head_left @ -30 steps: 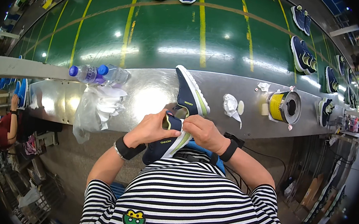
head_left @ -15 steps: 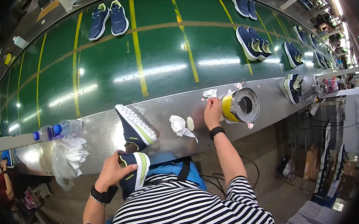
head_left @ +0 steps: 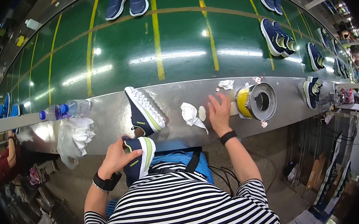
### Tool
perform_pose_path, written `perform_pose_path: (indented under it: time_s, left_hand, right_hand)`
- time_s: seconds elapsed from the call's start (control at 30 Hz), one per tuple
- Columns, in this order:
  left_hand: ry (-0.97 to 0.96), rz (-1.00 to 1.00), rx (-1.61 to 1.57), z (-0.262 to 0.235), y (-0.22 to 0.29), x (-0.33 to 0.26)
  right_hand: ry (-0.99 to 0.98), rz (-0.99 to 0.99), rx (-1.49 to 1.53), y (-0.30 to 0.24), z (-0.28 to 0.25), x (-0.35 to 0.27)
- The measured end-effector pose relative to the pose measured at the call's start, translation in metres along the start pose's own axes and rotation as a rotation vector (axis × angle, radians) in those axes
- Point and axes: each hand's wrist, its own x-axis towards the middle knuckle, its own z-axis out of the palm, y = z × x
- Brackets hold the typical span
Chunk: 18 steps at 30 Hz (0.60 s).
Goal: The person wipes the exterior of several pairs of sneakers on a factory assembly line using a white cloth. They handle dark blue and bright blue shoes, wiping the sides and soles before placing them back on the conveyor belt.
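My left hand (head_left: 116, 157) grips a navy sneaker (head_left: 135, 168) with a white sole and lime trim, held near my body. Another navy sneaker (head_left: 138, 116) lies on its side just beyond it on the metal ledge. Over the ledge, my right hand (head_left: 219, 115) has its fingers spread, with nothing seen in them. A crumpled white cloth (head_left: 190, 114) and a small pale oval pad (head_left: 202, 113) lie to its left. On its right stands a round tin (head_left: 262, 101) with a yellow side and an open top. A white scrap (head_left: 226, 84) rests beyond the fingers.
Past the metal ledge (head_left: 168, 95) runs a green belt (head_left: 121, 43) with yellow lines, carrying several navy sneakers (head_left: 277, 38). Two bottles (head_left: 77, 106) and a plastic bag with white cloths (head_left: 76, 135) are at the left. A person's arm (head_left: 12, 148) shows far left.
My right hand has drawn back from the white scrap toward the oval pad, and its fingers have spread. The left hand keeps hold of the sneaker. The whole view has shifted.
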Motion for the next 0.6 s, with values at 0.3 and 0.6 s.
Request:
perform_pose_path:
  time_s: [0.3,0.6]
  left_hand:
    - [0.021,0.013,-0.044,-0.011,-0.006,-0.001]
    - [-0.098,0.296,-0.021,0.018,0.048,0.023]
  right_hand:
    - [-0.227,0.286,0.505,-0.074,0.039,-0.033]
    - [-0.324,0.258,0.983,-0.169,-0.041,-0.032]
